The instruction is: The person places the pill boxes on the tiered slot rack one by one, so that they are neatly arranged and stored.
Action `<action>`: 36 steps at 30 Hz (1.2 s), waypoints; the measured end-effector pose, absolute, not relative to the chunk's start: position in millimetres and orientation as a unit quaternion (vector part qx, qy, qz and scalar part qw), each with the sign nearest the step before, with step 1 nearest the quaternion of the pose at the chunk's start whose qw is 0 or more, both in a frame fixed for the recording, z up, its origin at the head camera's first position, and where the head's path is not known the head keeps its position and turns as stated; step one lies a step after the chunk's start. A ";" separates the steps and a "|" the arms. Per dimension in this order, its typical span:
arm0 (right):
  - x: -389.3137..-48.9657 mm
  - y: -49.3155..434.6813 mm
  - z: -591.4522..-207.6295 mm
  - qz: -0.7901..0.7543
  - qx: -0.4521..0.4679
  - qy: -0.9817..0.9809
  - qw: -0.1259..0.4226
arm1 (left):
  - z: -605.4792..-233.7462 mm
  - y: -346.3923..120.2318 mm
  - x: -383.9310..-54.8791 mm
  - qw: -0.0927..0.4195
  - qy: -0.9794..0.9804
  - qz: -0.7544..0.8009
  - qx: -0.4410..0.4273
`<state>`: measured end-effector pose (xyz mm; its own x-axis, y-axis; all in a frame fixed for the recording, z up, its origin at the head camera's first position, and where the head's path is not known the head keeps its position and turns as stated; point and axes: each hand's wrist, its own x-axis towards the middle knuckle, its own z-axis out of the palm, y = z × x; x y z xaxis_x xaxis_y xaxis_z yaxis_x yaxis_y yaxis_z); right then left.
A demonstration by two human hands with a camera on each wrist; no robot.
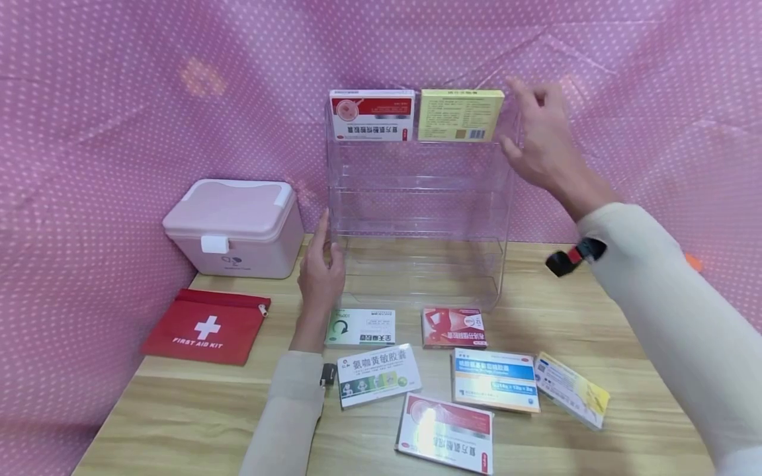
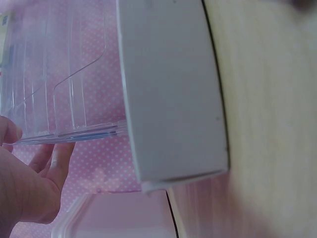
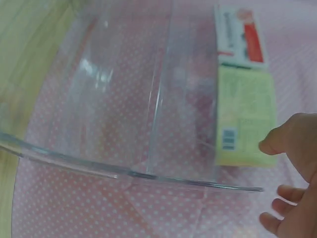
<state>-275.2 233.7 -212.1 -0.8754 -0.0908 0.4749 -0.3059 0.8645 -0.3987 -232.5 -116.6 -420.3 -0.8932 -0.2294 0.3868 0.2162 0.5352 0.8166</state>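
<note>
A clear acrylic tiered rack (image 1: 417, 234) stands upright at the back of the table. Its top tier holds a red-and-white medicine box (image 1: 372, 125) on the left and a yellow medicine box (image 1: 461, 116) on the right. My left hand (image 1: 320, 271) pinches the rack's left side panel; in the left wrist view its thumb and fingers lie on opposite faces of that panel. Beside the rack's upper right corner is my right hand (image 1: 540, 135), fingers spread and holding nothing. Its thumb (image 3: 272, 144) is right by the yellow box's edge in the right wrist view.
Several medicine boxes lie before the rack, among them a green-and-white box (image 1: 360, 327), a red box (image 1: 454, 328) and a blue-and-white box (image 1: 495, 380). A pink lidded case (image 1: 238, 228) and a red first aid pouch (image 1: 205, 327) sit at left. Behind hangs a pink dotted cloth (image 1: 250, 79).
</note>
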 end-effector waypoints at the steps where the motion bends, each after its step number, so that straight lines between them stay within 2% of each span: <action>1: -265.1 238.3 -214.5 0.242 0.106 -0.939 0.219 | -420.6 -116.4 -232.9 0.230 -0.845 -0.483 0.004; 6: -206.2 274.7 -239.9 0.227 0.131 -0.949 0.172 | -422.0 -114.2 -234.6 0.226 -0.846 -0.484 -0.002; 10: -166.2 314.8 -285.8 0.216 0.152 -0.957 0.121 | -420.4 -113.6 -235.8 0.234 -0.849 -0.473 -0.004; 16: -109.4 369.1 -366.5 0.270 0.109 -0.951 -0.106 | -416.3 -112.3 -237.6 0.235 -0.852 -0.468 -0.007; 18: -91.0 381.4 -389.8 0.289 0.097 -0.940 -0.152 | -415.9 -111.8 -237.5 0.234 -0.853 -0.467 -0.003; 25: -47.2 396.2 -446.7 0.326 0.053 -0.927 -0.179 | -416.1 -111.2 -238.2 0.235 -0.851 -0.471 0.002; 31: -24.9 391.4 -477.9 0.336 0.102 -0.928 -0.124 | -419.0 -112.1 -237.7 0.231 -0.850 -0.473 0.008; 36: -17.6 389.7 -484.8 0.293 0.058 -0.949 -0.097 | -421.3 -113.0 -236.6 0.238 -0.851 -0.467 0.021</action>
